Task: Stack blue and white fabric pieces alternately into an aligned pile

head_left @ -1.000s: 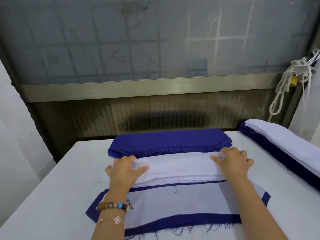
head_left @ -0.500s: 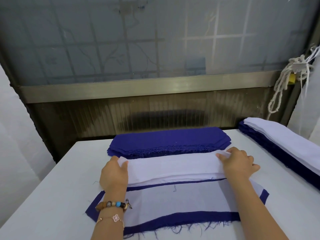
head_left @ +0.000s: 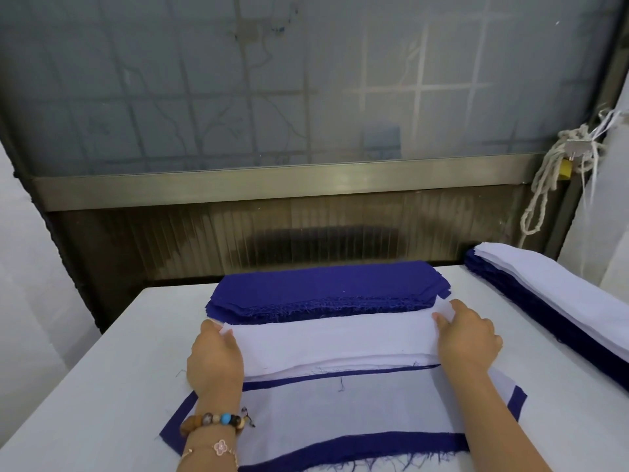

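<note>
The white piece [head_left: 333, 342] lies mid-table [head_left: 102, 369] atop other white ones. The left hand [head_left: 214, 359] pinches its 9 o'clock end, the right hand [head_left: 466, 338] its 3 o'clock corner. The blue stack [head_left: 326, 287] sits at 12 o'clock, the alternating pile [head_left: 340, 410] at 6.

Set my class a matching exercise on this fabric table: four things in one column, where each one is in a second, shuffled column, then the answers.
Things
1. blue fabric stack
2. white fabric stack
3. thick blue-and-white pile
4. rope

Places
A. hangs at the far right, above the table
B. lies along the table's right edge
C. gripped at its ends by the left hand and the right hand
D. lies at the table's far middle

Pairs: 1-D, 2-C, 3-B, 4-A
</note>
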Demonstrator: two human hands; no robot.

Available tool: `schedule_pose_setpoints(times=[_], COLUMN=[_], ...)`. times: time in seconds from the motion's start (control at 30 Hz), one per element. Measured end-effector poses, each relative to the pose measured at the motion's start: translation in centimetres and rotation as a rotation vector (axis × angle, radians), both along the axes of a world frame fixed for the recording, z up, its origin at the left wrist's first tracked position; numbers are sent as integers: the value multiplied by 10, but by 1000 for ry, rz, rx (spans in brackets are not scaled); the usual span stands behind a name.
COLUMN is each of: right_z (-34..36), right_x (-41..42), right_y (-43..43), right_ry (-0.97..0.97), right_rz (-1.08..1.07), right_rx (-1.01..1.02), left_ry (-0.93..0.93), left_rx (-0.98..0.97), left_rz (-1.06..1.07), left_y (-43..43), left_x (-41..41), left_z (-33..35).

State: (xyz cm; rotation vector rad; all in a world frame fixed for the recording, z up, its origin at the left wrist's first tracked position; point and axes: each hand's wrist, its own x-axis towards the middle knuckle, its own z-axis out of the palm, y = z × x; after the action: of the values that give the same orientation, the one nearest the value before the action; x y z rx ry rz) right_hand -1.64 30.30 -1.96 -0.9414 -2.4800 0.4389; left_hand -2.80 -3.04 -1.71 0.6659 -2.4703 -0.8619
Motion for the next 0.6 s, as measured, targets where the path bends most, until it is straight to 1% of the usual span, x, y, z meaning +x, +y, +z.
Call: schedule_pose_setpoints(times=[0.17, 0.33, 0.6], right_z=[2, 12, 29], right_x=[0, 8, 45], right_y=[0, 9, 23], right_ry=[5, -96, -58], right_rz=[49, 165, 219], right_rx=[18, 131, 73], left_ry=[30, 126, 177], left_rx=[15, -9, -22], left_rz=[-19, -47, -124], left_y=[1, 4, -9], left_x=[2, 7, 32], left_z=[1, 12, 41])
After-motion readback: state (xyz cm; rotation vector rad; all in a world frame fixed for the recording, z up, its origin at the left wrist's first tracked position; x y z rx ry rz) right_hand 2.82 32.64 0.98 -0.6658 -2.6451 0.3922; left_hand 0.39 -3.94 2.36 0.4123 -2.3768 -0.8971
